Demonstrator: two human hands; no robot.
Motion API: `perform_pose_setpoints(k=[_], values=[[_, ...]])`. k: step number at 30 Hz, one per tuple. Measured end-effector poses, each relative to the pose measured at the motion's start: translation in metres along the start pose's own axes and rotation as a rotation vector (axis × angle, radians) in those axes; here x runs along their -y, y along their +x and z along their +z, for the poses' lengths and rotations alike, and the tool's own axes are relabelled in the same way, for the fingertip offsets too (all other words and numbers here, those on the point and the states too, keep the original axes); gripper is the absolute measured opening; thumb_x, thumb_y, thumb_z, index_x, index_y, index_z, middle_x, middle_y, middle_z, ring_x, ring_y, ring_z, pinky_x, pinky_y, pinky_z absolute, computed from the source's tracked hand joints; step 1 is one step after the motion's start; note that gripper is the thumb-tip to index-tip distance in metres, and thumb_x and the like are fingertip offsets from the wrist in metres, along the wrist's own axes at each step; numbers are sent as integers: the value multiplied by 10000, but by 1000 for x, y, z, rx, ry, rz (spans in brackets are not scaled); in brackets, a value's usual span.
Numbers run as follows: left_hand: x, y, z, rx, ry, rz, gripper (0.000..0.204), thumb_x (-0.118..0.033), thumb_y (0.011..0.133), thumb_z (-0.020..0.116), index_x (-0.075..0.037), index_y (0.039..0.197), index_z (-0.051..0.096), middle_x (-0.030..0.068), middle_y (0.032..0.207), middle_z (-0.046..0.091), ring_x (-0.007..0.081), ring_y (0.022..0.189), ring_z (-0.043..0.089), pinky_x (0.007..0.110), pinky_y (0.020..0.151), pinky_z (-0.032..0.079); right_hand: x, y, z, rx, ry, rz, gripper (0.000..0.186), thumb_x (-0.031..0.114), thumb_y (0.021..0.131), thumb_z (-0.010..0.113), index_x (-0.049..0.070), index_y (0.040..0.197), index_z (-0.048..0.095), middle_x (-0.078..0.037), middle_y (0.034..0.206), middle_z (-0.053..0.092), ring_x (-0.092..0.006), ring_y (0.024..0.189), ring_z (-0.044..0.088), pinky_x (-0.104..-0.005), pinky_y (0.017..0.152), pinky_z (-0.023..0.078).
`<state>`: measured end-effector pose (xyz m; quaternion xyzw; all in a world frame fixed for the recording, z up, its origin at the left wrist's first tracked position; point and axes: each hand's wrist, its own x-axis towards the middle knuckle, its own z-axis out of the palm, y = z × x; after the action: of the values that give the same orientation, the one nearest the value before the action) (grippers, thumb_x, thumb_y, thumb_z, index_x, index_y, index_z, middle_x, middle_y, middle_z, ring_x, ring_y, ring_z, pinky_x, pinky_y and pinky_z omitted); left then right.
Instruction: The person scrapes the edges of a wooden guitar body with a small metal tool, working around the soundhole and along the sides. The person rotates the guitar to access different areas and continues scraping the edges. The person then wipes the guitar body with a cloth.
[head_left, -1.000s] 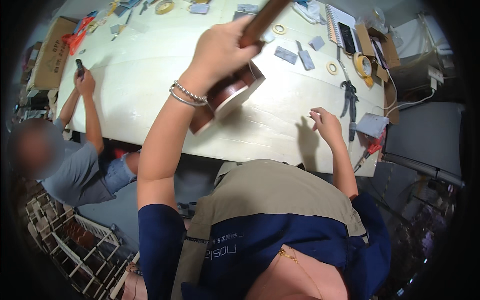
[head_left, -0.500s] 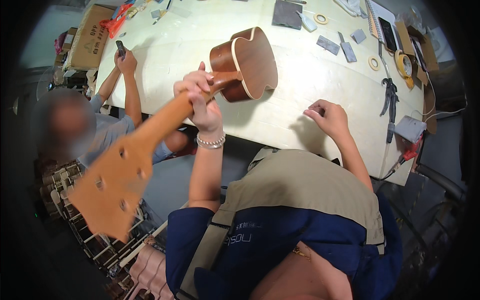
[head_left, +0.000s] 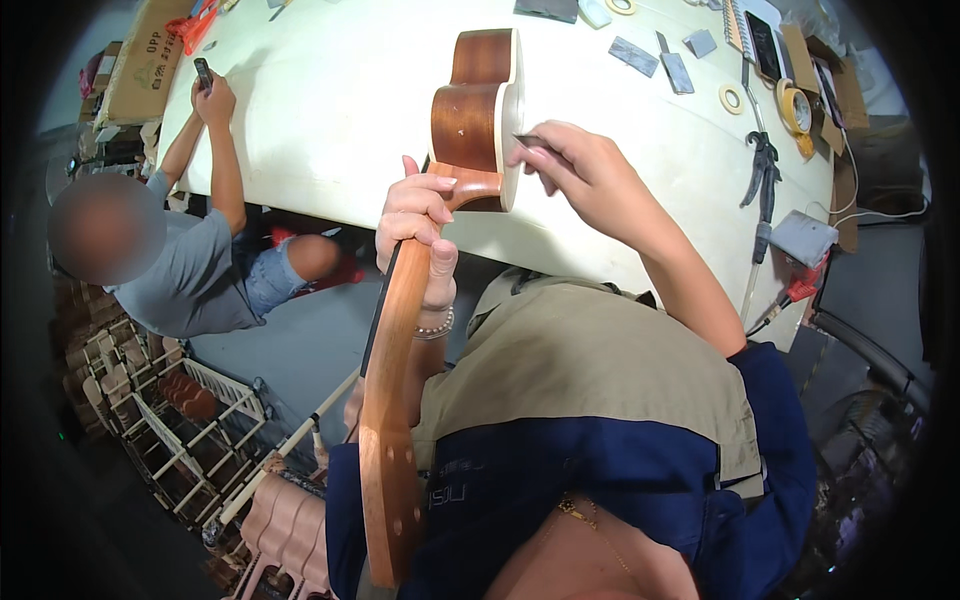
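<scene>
A small ukulele [head_left: 468,128] with a brown wooden body and pale edge binding is turned on its side over the table's near edge. My left hand [head_left: 415,215] is wrapped around its neck just below the body. The bare headstock, with several peg holes, points down toward my chest. In my right hand [head_left: 590,180] a small thin dark piece [head_left: 527,140] is pinched, its tip at the pale bound edge of the body. I cannot tell whether it touches, or if it is a blade or a scraper.
On the white table [head_left: 340,90] lie grey abrasive pads [head_left: 634,57], tape rolls [head_left: 795,107], a phone [head_left: 763,45] and a black clamp [head_left: 762,170]. At left, a co-worker [head_left: 190,265] holds a dark object. A rack [head_left: 190,400] with wooden parts stands below.
The ukulele has swung upright and rolled to show its side, its headstock coming in toward my body. My right hand has moved left and up to the body's edge.
</scene>
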<state>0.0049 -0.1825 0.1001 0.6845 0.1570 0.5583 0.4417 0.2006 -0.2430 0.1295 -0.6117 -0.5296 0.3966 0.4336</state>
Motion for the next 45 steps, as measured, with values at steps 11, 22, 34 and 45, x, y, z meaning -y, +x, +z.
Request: perform_pose_setpoints(k=[11,22,34,45], values=[[-1,-1,1,65,11,4,270,-265,906,667,-112,840,454,56,836,526,243,942,580,560,1139,227,7,40,-9,-142,-692,-226,102,-6,813,580,-2,888,650,-147,824,656,-329,762,637,-402,675,519],[-4,2,5,56,-4,-27,260,-244,895,685,-122,832,464,43,846,532,234,949,578,550,1149,209,-24,-2,18,-244,-732,-639,100,166,828,638,79,806,595,-61,693,554,-227,641,572,-340,545,441],[-4,4,4,85,19,-19,273,-227,886,701,-122,816,458,37,828,526,222,943,577,545,1149,218,5,3,-14,-111,-552,-141,129,109,936,538,26,952,636,-149,739,676,-324,704,665,-405,629,513],[-3,4,4,82,35,-5,309,-260,865,733,-126,799,463,30,811,550,215,941,588,533,1136,259,26,31,-22,-49,-554,-213,101,-8,840,596,-46,889,675,-236,755,645,-388,731,648,-420,676,519]])
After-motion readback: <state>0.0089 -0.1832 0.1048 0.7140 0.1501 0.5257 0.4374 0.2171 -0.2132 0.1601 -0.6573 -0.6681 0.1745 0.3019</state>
